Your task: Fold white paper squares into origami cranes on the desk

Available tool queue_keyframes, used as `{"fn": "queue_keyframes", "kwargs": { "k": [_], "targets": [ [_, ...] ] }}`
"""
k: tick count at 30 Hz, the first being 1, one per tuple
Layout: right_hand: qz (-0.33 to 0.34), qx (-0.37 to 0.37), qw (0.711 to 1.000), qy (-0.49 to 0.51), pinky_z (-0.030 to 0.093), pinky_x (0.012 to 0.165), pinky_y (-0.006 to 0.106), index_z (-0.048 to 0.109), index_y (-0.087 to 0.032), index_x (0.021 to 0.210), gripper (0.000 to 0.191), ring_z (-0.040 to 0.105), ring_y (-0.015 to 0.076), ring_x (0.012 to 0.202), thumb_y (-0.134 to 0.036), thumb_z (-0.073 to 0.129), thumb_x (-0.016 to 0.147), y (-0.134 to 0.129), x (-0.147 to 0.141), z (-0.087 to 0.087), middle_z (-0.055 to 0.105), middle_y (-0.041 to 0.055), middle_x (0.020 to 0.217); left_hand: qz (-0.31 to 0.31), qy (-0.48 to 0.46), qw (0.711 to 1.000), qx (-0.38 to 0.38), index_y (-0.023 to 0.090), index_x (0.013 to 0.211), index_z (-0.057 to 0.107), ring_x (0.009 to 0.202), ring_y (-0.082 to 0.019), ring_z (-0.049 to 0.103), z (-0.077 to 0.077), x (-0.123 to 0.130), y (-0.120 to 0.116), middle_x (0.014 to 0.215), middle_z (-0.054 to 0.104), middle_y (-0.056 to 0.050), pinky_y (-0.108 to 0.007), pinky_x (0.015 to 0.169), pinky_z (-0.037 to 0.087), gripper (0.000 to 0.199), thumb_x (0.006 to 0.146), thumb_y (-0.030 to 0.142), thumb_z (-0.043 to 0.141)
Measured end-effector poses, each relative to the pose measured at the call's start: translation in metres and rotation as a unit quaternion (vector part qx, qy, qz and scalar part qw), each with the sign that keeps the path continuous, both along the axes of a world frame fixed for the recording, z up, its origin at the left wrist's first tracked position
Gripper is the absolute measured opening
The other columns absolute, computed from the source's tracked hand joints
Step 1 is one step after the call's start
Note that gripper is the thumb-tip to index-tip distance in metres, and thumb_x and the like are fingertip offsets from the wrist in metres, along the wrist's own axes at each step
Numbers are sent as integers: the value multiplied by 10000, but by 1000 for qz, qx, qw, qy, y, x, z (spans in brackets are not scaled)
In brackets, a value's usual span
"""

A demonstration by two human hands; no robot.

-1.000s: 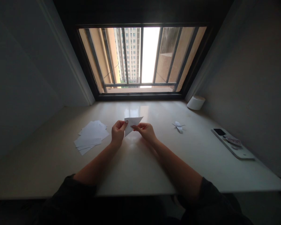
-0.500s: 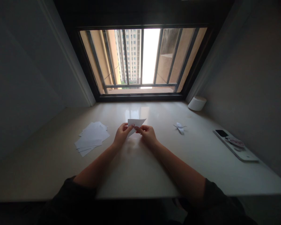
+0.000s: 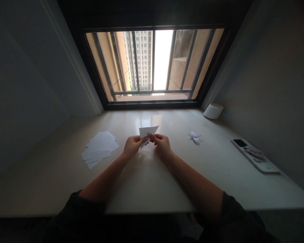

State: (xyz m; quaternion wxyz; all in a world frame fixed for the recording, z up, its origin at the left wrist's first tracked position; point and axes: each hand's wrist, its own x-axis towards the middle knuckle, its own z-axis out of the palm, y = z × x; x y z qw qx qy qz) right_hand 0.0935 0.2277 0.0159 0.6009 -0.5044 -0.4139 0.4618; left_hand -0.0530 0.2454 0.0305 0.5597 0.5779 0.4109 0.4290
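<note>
A folded white paper [image 3: 147, 130], roughly triangular, is held up above the middle of the pale counter. My left hand [image 3: 133, 145] pinches its lower left part, with the thumb on the near face. On the right side my right hand [image 3: 162, 142] grips the same paper, its fingertips close to my left thumb. The fingers behind the paper are partly hidden. To the left lies a loose stack of white paper sheets [image 3: 99, 147]. A small folded paper figure [image 3: 194, 137] rests on the counter to the right of my hands.
At the back right corner stands a white roll-shaped object [image 3: 213, 111]. A white phone [image 3: 254, 157] with a round attachment lies by the right wall. Beyond the counter [image 3: 147, 189] is a dark-framed window [image 3: 152, 105] with bars outside.
My hands and the folded paper have shifted slightly to the right. My left thumb has slid inward over the paper, nearer my right fingertips.
</note>
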Motion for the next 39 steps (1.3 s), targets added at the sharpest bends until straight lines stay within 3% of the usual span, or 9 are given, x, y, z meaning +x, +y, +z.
{"fn": "queue_keyframes", "kwargs": {
  "k": [8,15,23,26,30,32,39],
  "targets": [
    [-74,16,995,67,288,458,260,650,-169,561,322,421,106,495,-480,733,572,13,22,2,557,11,531,-3,27,999,26,136,783,728,660,-216,649,-9,1,1,753,717,-95,-279,581,450,363,647,472,711],
    [-96,16,992,76,301,458,269,655,-171,580,332,423,109,486,-493,731,565,13,17,1,564,16,538,8,36,998,54,139,782,720,673,-222,648,-12,2,2,757,716,-90,-278,582,450,364,657,481,695],
    [-190,-15,977,101,308,432,244,704,-161,785,411,436,94,480,-518,706,581,24,51,-5,572,18,598,61,18,998,21,147,824,731,732,-234,645,-13,-8,9,791,715,-87,-291,639,459,390,602,468,739],
    [-137,-8,987,77,339,444,234,702,-153,804,442,477,107,509,-545,685,600,22,45,-6,590,32,613,65,-12,998,2,136,821,727,710,-221,637,-11,-7,9,785,712,-89,-290,646,457,402,594,467,747],
    [28,-3,1000,2,397,506,244,680,-158,648,422,535,136,574,-578,641,646,11,18,-1,634,52,641,45,-35,998,13,127,821,717,704,-210,633,-10,-1,3,769,707,-83,-306,683,465,383,627,457,731],
    [79,19,996,-47,409,549,254,690,-167,645,377,547,145,591,-543,668,641,6,8,2,634,36,614,30,-44,998,22,133,842,714,726,-208,634,-9,2,1,786,707,-77,-317,722,467,363,651,441,720],
    [23,55,993,-102,421,606,278,689,-176,627,376,569,168,605,-539,621,696,1,3,1,648,24,601,-8,-41,999,6,143,842,716,721,-204,623,-3,3,-1,774,697,-75,-293,662,456,393,643,482,707]
  ]
}}
